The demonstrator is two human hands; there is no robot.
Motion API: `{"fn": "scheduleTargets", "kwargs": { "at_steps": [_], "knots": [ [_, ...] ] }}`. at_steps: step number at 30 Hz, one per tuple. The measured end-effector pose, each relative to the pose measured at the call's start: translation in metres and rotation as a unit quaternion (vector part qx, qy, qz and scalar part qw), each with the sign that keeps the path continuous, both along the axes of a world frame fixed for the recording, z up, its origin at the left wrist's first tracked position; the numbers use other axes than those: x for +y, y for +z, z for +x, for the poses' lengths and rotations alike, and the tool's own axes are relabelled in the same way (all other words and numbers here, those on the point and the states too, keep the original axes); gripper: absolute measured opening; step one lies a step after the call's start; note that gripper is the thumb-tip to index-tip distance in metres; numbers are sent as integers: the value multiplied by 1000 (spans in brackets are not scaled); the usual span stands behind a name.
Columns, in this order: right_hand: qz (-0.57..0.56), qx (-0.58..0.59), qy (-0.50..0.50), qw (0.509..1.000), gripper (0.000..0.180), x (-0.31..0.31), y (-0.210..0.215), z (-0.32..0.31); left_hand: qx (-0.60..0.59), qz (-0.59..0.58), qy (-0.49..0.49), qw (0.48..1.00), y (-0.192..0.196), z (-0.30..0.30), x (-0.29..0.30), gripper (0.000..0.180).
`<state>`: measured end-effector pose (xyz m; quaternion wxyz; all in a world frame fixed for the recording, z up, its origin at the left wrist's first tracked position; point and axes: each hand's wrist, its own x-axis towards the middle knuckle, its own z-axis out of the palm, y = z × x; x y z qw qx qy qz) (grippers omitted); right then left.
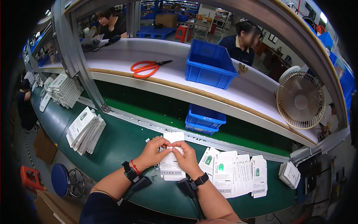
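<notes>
White cartons (82,131) are stacked at left; red-handled scissors (144,69) are laid on the shelf (169,74), left of a blue bin (210,76) and a fan (300,100). Before spread cartons (223,171), a printed box (171,168) is pinched by the left hand (153,150) and right hand (185,156), fingertips meeting; the exact part gripped is hidden.

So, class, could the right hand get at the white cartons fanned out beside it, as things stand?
Probably yes: nothing stands between the right hand and the fanned cartons close by, though its fingers pinch another carton.
</notes>
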<state>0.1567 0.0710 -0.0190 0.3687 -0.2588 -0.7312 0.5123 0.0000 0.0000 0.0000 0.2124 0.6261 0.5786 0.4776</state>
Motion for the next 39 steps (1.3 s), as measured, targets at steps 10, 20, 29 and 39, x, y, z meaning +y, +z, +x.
{"fn": "scheduleTargets", "kwargs": {
  "at_steps": [10, 20, 29, 39],
  "knots": [
    [-8, 3, 1, 1000, 12, 1, 0, 1, -9, 10, 7, 1000, 0, 2, 1, 15],
    [-3, -1, 0, 1000, 12, 0, 3, 2, -9, 21, 12, 1000, 2, 2, 0, 14],
    [-9, 5, 5, 1000, 12, -1, 3, 1, -20, 27, 13, 999, 1, 2, -1, 14],
    [1, 2, -8, 1000, 9, 0, 0, 0, 19, 51, -16, 998, -2, -3, 2, 14]
  ]
}}
